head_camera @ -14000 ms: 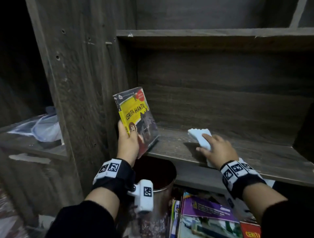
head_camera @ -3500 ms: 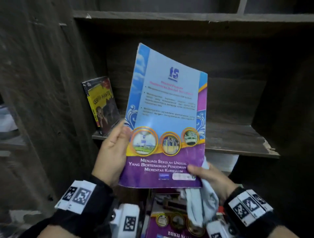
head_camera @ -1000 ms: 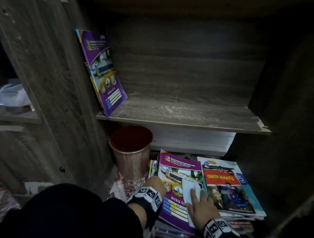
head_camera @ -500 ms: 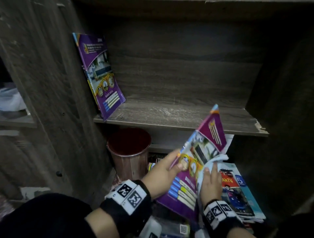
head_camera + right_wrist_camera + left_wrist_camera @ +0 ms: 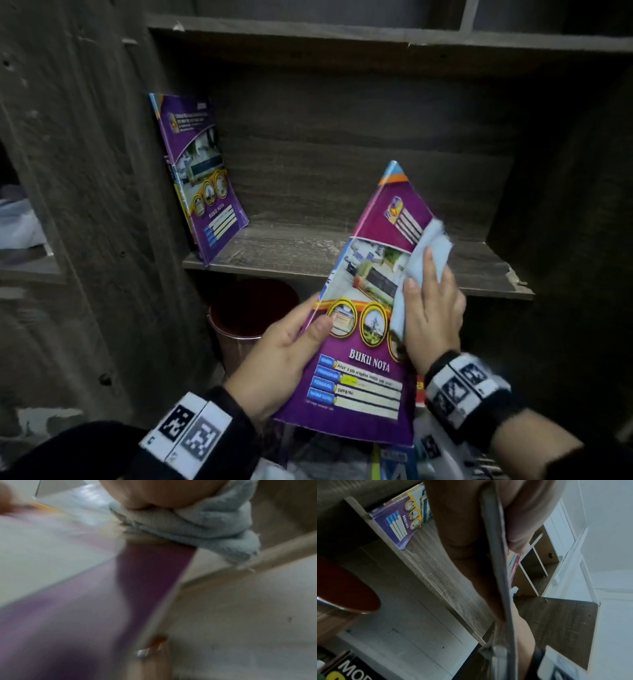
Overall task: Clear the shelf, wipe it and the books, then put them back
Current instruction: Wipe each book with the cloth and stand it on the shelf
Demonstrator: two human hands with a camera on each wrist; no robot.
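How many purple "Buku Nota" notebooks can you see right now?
2. One purple "Buku Nota" notebook leans against the left wall of the wooden shelf. The other purple notebook is held in the left hand. More may lie hidden in the pile below.

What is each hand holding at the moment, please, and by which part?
The left hand grips the purple Buku Nota notebook by its left edge, thumb on the cover. The right hand presses a pale cloth flat against the cover's right side.
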